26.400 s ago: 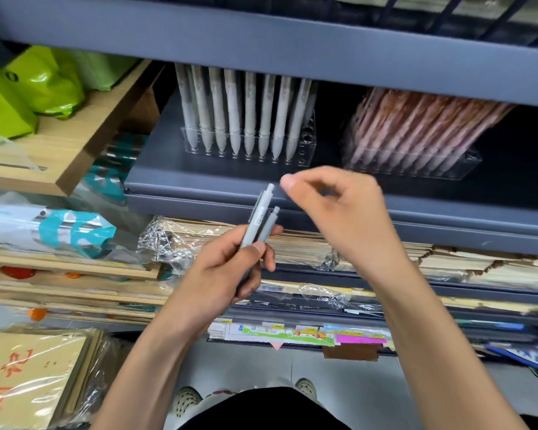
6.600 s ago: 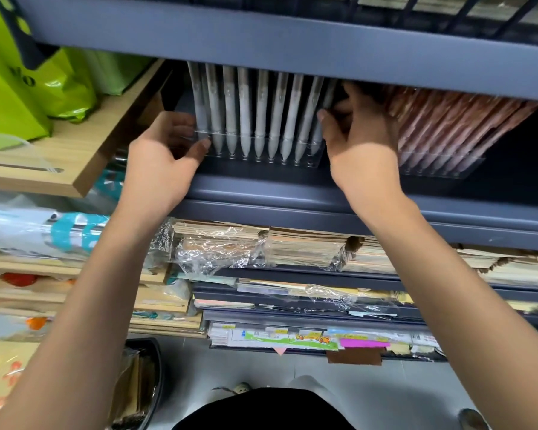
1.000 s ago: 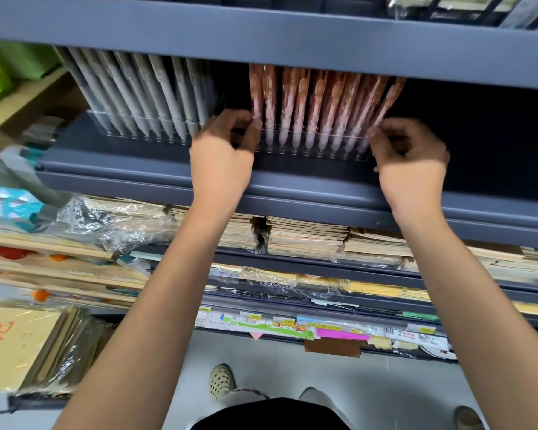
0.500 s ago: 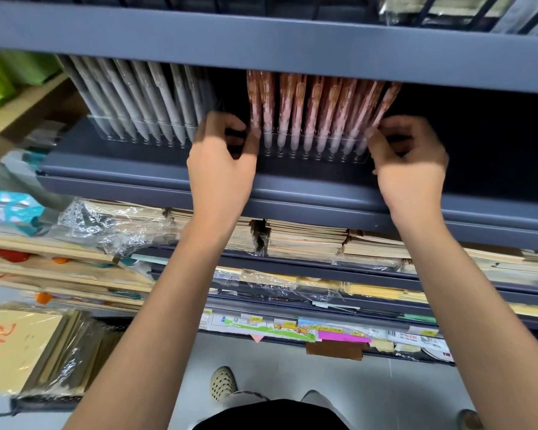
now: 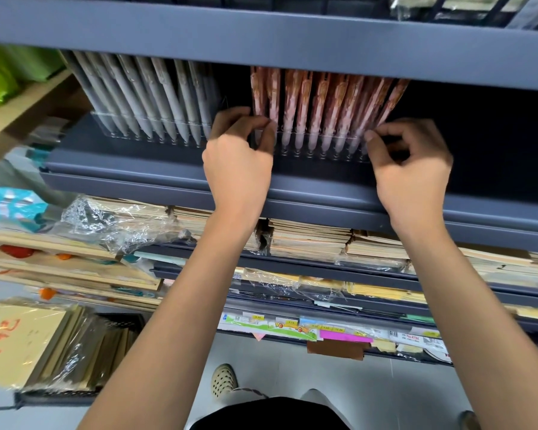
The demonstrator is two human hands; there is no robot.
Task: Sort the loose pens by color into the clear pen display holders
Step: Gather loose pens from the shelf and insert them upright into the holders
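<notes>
Pinched at both ends, left hand (image 5: 236, 156) and right hand (image 5: 412, 172) each gripping one end of the clear holder (image 5: 320, 148) of pink pens (image 5: 320, 100) on the shelf (image 5: 156, 178), apparently to square it beside the grey pens (image 5: 143, 91), colours kept apart

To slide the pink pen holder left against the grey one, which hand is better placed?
Probably the right hand: it pinches the pink holder's outer end, while the left hand sits in the gap beside the grey holder.
</notes>
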